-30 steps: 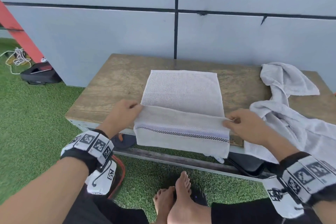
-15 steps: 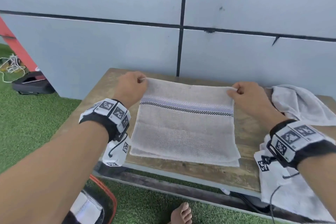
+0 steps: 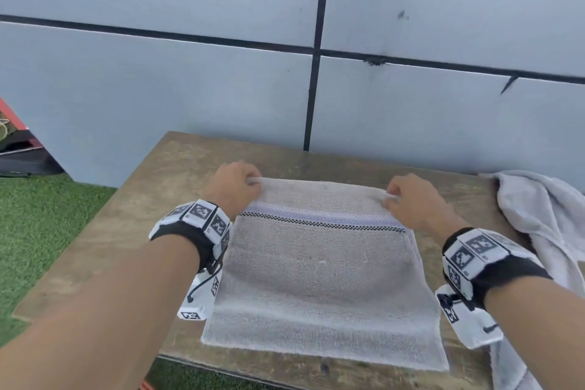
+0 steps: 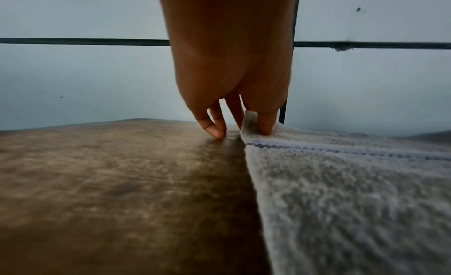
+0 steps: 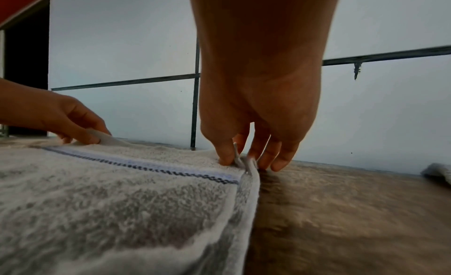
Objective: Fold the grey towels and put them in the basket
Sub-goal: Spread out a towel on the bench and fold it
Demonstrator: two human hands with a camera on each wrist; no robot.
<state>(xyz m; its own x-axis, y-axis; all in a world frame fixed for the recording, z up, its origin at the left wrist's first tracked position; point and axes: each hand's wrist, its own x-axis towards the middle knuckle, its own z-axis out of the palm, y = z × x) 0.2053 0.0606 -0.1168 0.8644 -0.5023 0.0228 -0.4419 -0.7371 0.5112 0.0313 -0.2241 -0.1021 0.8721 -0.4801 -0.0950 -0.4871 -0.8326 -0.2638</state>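
A grey towel (image 3: 319, 275) with a purple and black checked stripe lies folded in half on the wooden table (image 3: 133, 231). My left hand (image 3: 235, 185) pinches its far left corner (image 4: 251, 121), thumb on top, down at the table surface. My right hand (image 3: 408, 199) pinches the far right corner (image 5: 244, 161) the same way. Both corners sit low over the layer beneath. A second grey towel (image 3: 544, 215) lies crumpled at the table's right end. No basket is in view.
A pale panelled wall (image 3: 221, 89) with dark seams stands right behind the table. Green artificial grass (image 3: 41, 225) covers the ground to the left, with a dark object (image 3: 22, 155) at the far left. Bare wood shows to the left of the towel.
Both hands carried the towel's near edge, which hung over the table front, up and away to the far edge. The towel now lies doubled, and the corners have come down lower onto it.
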